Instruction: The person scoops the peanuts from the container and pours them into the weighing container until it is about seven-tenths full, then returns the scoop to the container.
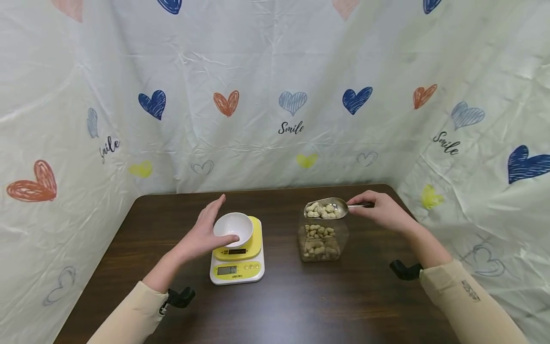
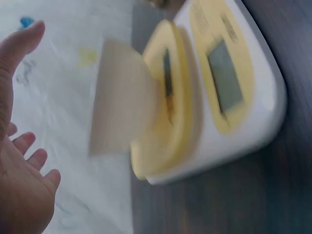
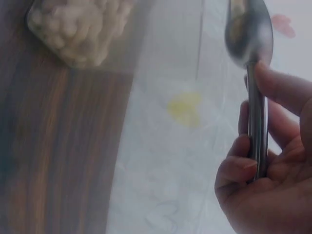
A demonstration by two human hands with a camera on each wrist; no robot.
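Note:
A white bowl [image 1: 234,229] stands on the yellow platform of a kitchen scale [image 1: 237,271]. My left hand [image 1: 206,231] hovers at the bowl's left side, thumb and fingers spread apart; the left wrist view shows a gap between the hand [image 2: 22,161] and the bowl [image 2: 122,100]. With my right hand [image 1: 382,209] I grip the handle of a metal scoop [image 1: 339,208] loaded with peanuts in their shells. The scoop is held over a clear plastic container [image 1: 342,239], partly filled with more peanuts [image 1: 320,246]. In the right wrist view, fingers and thumb wrap the scoop's handle [image 3: 257,122].
The dark wooden table [image 1: 283,306] carries the scale on the left and the container on the right, with a stretch of tabletop between them. A white curtain [image 1: 253,157] printed with hearts hangs behind the table and along both sides.

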